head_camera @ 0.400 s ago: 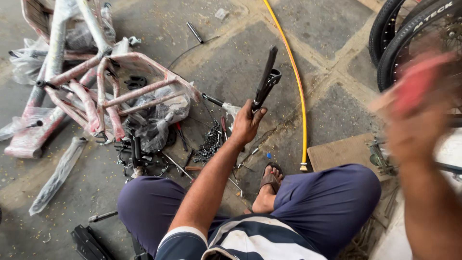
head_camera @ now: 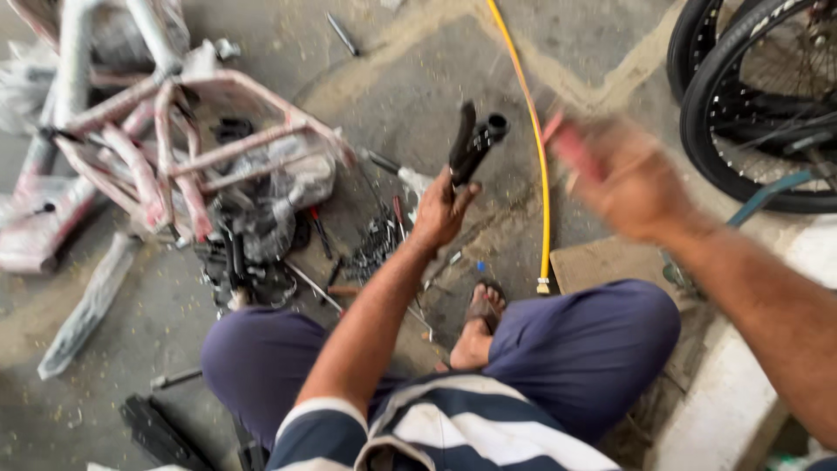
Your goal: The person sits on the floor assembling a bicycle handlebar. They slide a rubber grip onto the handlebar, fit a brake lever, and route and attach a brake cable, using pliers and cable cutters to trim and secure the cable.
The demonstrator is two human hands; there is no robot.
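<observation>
My left hand (head_camera: 440, 211) grips the lower end of a black bicycle part (head_camera: 472, 144), a curved bar with a round clamp at its top, held upright over the concrete floor. Blurred by motion, my right hand (head_camera: 621, 177) is in the air just right of that part, its fingers closed round a small red object (head_camera: 571, 150). I sit cross-legged in dark blue trousers, one sandalled foot (head_camera: 482, 324) showing between my knees.
A pink bicycle frame (head_camera: 179, 144) in plastic wrap lies at the left. Small tools and a chain (head_camera: 373, 249) are scattered before my knees. A yellow hose (head_camera: 534, 144) runs up the floor. Black bicycle wheels (head_camera: 754, 109) stand at the upper right.
My right hand has swung left and lower, from the right edge toward the black part. The left hand has kept the part upright in about the same place.
</observation>
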